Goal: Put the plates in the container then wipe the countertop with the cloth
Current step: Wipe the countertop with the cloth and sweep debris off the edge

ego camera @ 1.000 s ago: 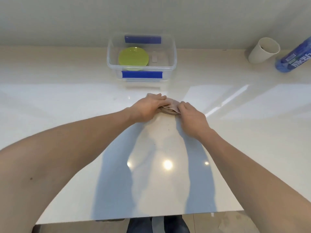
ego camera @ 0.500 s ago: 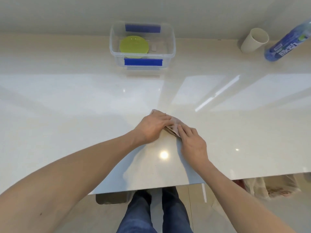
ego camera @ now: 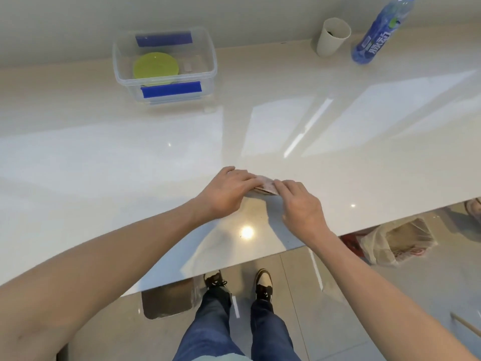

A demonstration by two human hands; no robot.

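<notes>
Presently both hands, left [ego camera: 229, 194] and right [ego camera: 299, 204], press the cloth [ego camera: 266, 188] flat near the counter's [ego camera: 104, 165] front edge, fingers grasping it; plates [ego camera: 155, 67] lie in the container [ego camera: 213, 61].

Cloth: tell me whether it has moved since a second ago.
Yes. The cloth has come toward the countertop's near edge, away from the container.

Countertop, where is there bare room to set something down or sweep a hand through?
The widest bare stretch lies between the container and the hands, running left to the frame edge. Another lies right of the cloth, below the cup and bottle. It is crowded at the back: container on the left, cup and bottle in the right corner.
</notes>
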